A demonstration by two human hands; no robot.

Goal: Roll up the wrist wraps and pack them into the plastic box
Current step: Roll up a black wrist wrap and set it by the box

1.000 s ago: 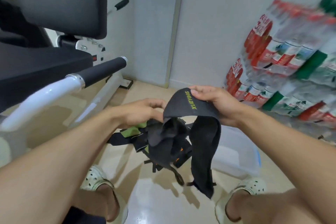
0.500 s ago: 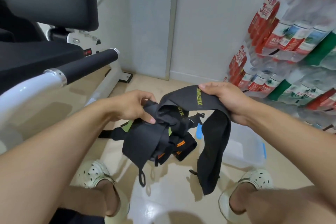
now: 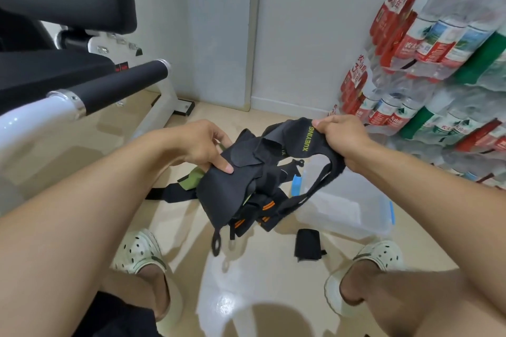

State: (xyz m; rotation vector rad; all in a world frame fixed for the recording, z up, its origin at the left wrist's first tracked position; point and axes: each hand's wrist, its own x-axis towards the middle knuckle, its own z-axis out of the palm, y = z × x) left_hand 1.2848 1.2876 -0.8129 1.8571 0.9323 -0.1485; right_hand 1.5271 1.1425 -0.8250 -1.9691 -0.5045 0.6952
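A: What is the biggest thing you see?

B: A gym machine (image 3: 82, 82) on my left, with black padded cushions and a white tube ending in a black foam grip. On my right stand shrink-wrapped packs of water bottles (image 3: 427, 68), glossy, with red and green labels in Chinese writing I can't make out beyond a "3".

A: And the box?

B: The plastic box (image 3: 353, 208) sits open on the shiny beige floor, clear with blue clips, just beyond my right foot.

A: The wraps?

B: A black woven wrist wrap (image 3: 276, 156) stretches between my hands over a tangled pile of others with orange stripes. Yellow letters read "XUEYING". My left hand (image 3: 200, 145) pinches one end, thumb on top; my right hand (image 3: 342, 137) curls round the other. One rolled wrap (image 3: 308, 245) lies on the floor beside the box.
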